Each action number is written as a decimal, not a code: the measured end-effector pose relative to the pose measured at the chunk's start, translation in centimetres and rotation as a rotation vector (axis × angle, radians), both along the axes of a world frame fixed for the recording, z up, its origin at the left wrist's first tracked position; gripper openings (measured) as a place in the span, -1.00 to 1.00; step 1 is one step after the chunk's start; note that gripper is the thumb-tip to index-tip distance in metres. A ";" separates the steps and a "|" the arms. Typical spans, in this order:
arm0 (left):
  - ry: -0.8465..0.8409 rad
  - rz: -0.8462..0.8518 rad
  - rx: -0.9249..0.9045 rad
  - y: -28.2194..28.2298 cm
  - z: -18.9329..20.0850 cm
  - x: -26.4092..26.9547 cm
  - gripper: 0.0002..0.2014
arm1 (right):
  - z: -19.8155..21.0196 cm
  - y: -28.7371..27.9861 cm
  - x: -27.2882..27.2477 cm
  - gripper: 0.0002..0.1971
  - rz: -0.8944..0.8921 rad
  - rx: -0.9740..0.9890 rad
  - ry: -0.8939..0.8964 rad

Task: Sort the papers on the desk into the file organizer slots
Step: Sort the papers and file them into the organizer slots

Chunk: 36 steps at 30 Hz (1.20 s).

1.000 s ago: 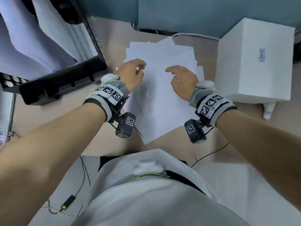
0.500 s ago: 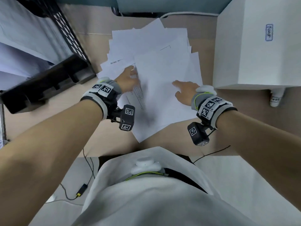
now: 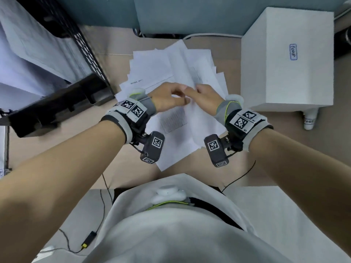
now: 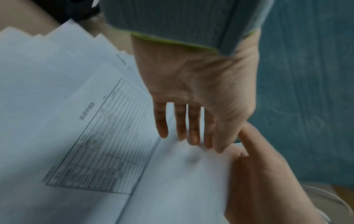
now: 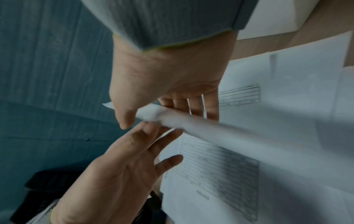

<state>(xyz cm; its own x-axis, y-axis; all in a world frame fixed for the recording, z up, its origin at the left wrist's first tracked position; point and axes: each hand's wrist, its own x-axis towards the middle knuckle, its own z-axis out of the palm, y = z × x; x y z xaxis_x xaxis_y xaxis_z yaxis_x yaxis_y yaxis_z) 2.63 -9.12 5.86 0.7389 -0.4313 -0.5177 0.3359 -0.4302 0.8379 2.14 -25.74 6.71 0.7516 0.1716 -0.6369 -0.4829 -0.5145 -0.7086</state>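
Head view. A tan counter [image 3: 117, 44] fills the middle of the frame, backed along the top edge by a teal partition [image 3: 190, 14]. A black file organizer [image 3: 62, 103] with white sheets already in its slots occupies the upper left; a white box [image 3: 284, 59] bearing a small blue-outlined label stands at the upper right. A thin black cable [image 3: 241, 175] runs off the counter's near edge at centre right. The papers [image 3: 171, 69], a fanned, overlapping stack of white sheets, lie at centre between organizer and box; one sheet shows a printed grey table. Above the stack's near half the left hand [image 3: 169, 99] and the right hand [image 3: 205, 97] meet, fingertips touching.

Left wrist view. The left hand [image 4: 193, 94] points down the frame with straight, slightly spread fingers, tips resting on a blank top sheet [image 4: 182, 181]. To its left, at frame centre-left, lies a sheet with a ruled table [image 4: 107, 144]. The right hand [image 4: 268, 174] enters at lower right, one finger touching the left thumb.

Right wrist view. The right hand [image 5: 166, 78] pinches the raised, blurred edge of a sheet [image 5: 191, 121] between thumb and fingers at frame centre. The left hand [image 5: 118, 174], fingers open, reaches up from the lower left to that edge. Ruled tables appear on sheets at the right.
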 end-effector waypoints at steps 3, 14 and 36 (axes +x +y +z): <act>-0.115 0.066 -0.083 2.6 1.8 -0.4 -0.68 | 2.0 1.4 0.1 -0.70 -0.026 0.042 -0.116; 0.136 0.720 -0.143 13.8 1.7 -3.4 -0.58 | 7.8 8.5 -1.8 -0.94 -0.207 0.213 -0.113; -0.137 1.221 0.324 31.5 2.3 -11.7 -0.93 | 9.1 21.1 -2.4 -0.60 0.607 -0.147 -0.499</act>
<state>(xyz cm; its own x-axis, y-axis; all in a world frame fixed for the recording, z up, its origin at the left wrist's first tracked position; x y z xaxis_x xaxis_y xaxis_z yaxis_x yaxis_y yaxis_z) -9.07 22.34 8.16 0.6206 0.6965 -0.3601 0.5762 -0.0937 0.8119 -0.23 -4.64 15.79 0.7559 0.5830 -0.2978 0.2680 -0.6907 -0.6717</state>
